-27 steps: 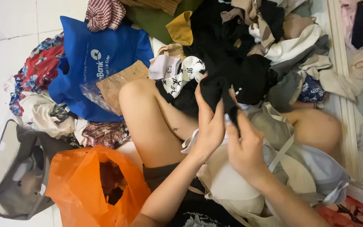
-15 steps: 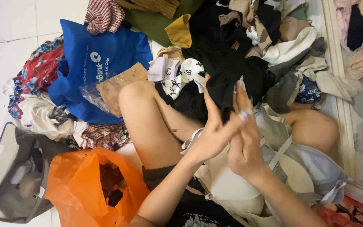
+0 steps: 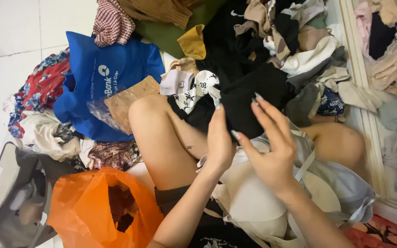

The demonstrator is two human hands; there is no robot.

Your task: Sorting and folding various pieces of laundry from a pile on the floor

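Basically both hands are working the black garment (image 3: 249,103) over the lap, left hand (image 3: 220,140) gripping its edge, right hand (image 3: 272,147) spread beside it, clothes pile (image 3: 299,41) crowding in, garment's outline getting lost in black.

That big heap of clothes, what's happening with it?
A person sits on the floor amid piled clothes, both hands at a black garment over their lap. The left hand rests against it; the right hand is spread open beside it. An orange plastic bag gapes open nearby, with a blue bag behind.
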